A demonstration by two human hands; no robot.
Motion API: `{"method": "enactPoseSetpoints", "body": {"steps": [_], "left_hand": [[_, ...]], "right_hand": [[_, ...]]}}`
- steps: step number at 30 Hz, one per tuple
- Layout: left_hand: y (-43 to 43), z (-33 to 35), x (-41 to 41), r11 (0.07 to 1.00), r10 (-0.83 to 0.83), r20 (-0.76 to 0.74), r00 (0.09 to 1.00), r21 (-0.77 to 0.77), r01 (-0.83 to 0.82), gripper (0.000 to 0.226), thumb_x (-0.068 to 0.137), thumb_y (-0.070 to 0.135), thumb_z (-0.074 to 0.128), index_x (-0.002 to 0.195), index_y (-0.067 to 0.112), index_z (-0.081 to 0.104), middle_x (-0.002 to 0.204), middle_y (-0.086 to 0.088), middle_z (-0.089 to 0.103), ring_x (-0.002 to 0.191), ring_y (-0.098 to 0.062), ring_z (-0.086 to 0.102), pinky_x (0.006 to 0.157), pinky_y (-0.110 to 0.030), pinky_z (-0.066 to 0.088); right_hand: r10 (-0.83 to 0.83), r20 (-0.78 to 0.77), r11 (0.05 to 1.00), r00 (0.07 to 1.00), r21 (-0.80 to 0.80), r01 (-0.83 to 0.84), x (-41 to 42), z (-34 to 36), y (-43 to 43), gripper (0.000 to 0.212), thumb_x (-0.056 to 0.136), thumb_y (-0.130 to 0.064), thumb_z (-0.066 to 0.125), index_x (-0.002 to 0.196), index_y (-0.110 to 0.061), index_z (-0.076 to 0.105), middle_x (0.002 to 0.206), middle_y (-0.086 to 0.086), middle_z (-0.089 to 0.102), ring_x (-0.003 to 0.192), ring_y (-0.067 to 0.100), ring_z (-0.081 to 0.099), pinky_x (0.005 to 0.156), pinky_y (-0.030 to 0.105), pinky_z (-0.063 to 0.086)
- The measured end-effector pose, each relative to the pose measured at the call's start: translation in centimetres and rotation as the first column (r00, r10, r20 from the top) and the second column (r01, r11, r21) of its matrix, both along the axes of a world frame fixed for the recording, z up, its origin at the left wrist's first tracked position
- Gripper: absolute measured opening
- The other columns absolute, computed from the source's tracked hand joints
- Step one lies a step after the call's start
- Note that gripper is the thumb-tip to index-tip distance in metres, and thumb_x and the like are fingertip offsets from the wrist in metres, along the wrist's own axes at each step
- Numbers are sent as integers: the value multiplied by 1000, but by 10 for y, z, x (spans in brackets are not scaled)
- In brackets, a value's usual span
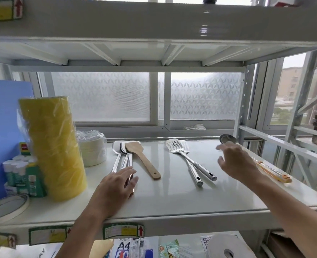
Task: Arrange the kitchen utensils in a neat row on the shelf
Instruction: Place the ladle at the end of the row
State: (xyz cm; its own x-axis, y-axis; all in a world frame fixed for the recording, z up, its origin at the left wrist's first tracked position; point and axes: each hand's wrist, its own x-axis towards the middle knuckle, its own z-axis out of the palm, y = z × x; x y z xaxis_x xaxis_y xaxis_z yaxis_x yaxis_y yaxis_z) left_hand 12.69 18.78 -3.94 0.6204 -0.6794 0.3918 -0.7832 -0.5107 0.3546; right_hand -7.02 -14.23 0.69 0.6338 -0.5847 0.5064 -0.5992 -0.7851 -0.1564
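On the white shelf (172, 198) lie several utensils with handles toward me. At the left are steel spatulas (121, 155), side by side. My left hand (116, 187) lies flat over their handle ends. A wooden spatula (141, 159) lies just right of them. Two slotted steel turners (183, 155) lie crossed in the middle. A steel ladle (227, 140) with an orange handle (273, 173) lies along the shelf's right edge. My right hand (235, 162) hovers above the ladle's shaft with fingers spread, holding nothing.
A tall yellow stack of tape rolls (53, 146) stands at the left, with a wrapped pile of white paper plates (92, 148) behind it, glue sticks (18, 172) and a tape roll (5, 207). An upper shelf (154, 25) hangs close overhead.
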Motion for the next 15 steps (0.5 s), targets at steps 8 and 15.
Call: {"method": "enactPoseSetpoints", "body": {"steps": [8, 15], "left_hand": [[2, 1, -2, 991, 62, -42, 997, -112, -67, 29, 105, 21, 37, 120, 25, 61, 119, 2, 69, 107, -23, 61, 95, -40, 44], [2, 0, 0, 989, 88, -83, 993, -114, -98, 36, 97, 15, 42, 123, 33, 60, 126, 4, 67, 110, -24, 62, 94, -42, 48]], "right_hand": [[461, 90, 875, 883, 120, -470, 58, 5, 97, 38, 99, -25, 57, 135, -17, 61, 131, 7, 63, 120, 25, 60, 102, 37, 48], [550, -66, 813, 833, 273, -515, 103, -19, 147, 48, 101, -34, 49, 146, -21, 48, 136, 9, 57, 118, 32, 61, 101, 47, 50]]}}
